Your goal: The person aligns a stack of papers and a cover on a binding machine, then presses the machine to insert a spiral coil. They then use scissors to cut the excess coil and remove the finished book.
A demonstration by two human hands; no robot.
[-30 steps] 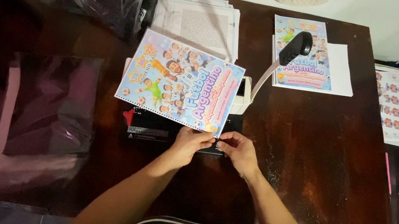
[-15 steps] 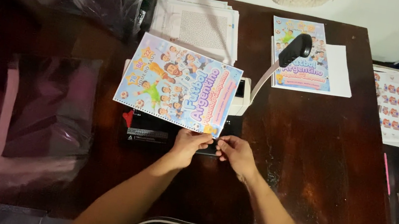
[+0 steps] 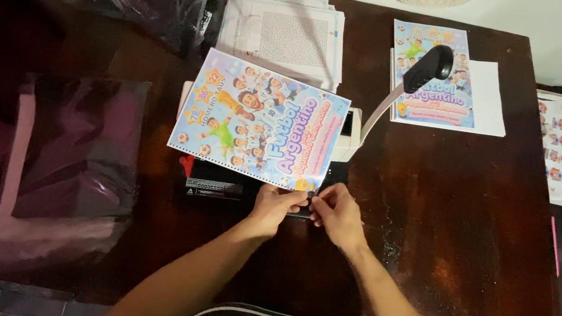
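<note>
Both hands meet at the near edge of a colourful cartoon-printed booklet cover (image 3: 259, 121) lying on a black binding machine (image 3: 216, 185).
Left hand (image 3: 275, 206) and right hand (image 3: 337, 213) pinch narrowly at that edge; bare dark wooden table (image 3: 450, 230) lies open to the right; two such covers show, the second (image 3: 431, 75) far right.

Colourful cartoon booklet cover (image 3: 257, 120), glossy, printed with small football-player figures and big lettering; lying flat and tilted slightly clockwise on top of a binding machine (image 3: 216, 187) at the middle of the dark wooden bench (image 3: 456, 238). Row of small punched holes along its near edge, resting at the machine's dark slot. Machine low and black at the near side, pale body at the right, with a long pale lever (image 3: 408, 88) ending in a black grip, raised toward far right.
</note>
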